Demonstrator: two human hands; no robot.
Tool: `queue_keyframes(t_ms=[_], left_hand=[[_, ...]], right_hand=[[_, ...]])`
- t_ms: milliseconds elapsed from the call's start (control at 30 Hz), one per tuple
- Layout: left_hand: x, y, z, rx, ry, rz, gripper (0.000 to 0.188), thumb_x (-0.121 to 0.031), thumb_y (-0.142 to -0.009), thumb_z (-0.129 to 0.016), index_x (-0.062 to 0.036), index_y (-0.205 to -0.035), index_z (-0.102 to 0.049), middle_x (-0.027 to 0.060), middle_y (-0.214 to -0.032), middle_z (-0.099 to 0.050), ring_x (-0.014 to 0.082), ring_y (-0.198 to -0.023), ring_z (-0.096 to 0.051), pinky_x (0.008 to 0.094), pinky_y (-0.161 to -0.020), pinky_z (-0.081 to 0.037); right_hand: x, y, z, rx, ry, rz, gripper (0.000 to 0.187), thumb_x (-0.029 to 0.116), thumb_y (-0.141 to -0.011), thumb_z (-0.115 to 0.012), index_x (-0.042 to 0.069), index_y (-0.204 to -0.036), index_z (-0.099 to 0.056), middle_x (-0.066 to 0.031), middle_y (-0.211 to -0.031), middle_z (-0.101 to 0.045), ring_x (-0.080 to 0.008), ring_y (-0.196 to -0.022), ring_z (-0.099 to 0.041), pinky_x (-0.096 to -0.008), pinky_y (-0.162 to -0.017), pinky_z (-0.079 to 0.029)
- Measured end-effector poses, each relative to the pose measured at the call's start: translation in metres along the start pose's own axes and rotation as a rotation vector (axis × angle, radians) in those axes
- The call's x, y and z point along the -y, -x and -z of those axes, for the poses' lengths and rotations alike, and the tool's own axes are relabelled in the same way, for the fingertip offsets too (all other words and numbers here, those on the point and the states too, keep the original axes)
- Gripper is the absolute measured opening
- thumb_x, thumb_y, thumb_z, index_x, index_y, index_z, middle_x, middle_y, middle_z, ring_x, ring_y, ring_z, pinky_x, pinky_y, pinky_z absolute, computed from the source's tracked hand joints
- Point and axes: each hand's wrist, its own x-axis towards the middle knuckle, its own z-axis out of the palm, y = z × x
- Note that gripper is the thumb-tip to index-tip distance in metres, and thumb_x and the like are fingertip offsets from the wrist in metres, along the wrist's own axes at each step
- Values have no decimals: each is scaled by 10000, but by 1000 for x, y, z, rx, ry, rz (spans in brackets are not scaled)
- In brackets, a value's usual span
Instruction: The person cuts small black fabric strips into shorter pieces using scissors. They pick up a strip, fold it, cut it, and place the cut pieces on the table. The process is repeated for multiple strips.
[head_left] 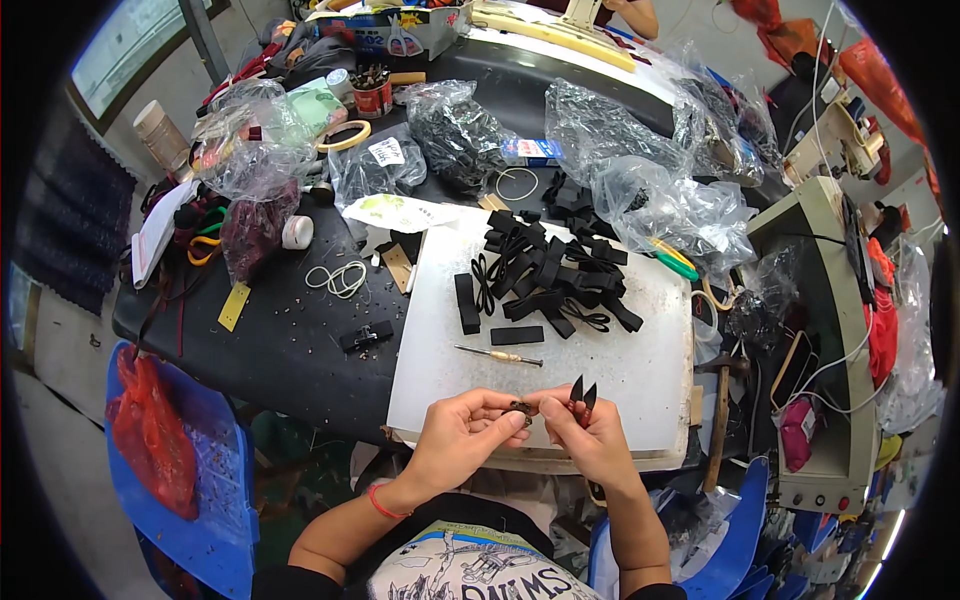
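Note:
Close to the board's near edge, my left hand (465, 432) pinches a small dark brownish piece (522, 409), too small to make out. My right hand (592, 440) is closed round a pair of thread snips (583, 394), whose dark blades point away from me. The right fingertips meet the left ones at the small piece. Beyond my hands lies a thin pointed tool with a light handle (515, 358). Farther off, several folded black straps (545, 265) are heaped, and one short black strap (517, 335) rests apart in front of them.
The white board (430, 370) lies on a dark table (270, 350). A black buckle-like piece (366, 336) and white cord (340, 281) sit to the left. Clear bags (670, 205) crowd the back; green-handled scissors (676, 262) and a hammer (720, 400) are right. A co-worker's arm (635, 15) shows at the back.

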Motion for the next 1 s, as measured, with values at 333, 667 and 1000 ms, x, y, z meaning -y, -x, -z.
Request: queue_keyframes(t_ms=[333, 667, 1000], left_hand=[[-5, 2, 1, 4, 91, 50, 296, -113, -975, -435, 105, -1133, -558, 184, -961, -649, 209, -890, -665, 287, -800, -557], [-6, 1, 10, 66, 116, 116, 288, -127, -972, -469, 96, -1145, -533, 173, -966, -643, 199, -882, -663, 279, -804, -558], [-8, 8, 12, 11, -188, -9, 224, -69, -947, -496, 100, -1078, -566, 148, -931, -660, 175, -855, -668, 267, -748, -566]], right_hand=[[-8, -5, -11, -97, 195, 96, 104, 73, -876, -606, -13, -910, -654, 4, -659, -537, -41, -566, -426, -211, -498, -342], [-2, -9, -17, -99, 297, 167, 71, 48, -869, -600, -10, -857, -639, 21, -670, -535, -33, -576, -415, -204, -497, -325], [1, -12, -24, -63, 414, 277, 35, 4, -825, -612, -18, -846, -628, -47, -715, -573, -82, -587, -472, -225, -510, -366]])
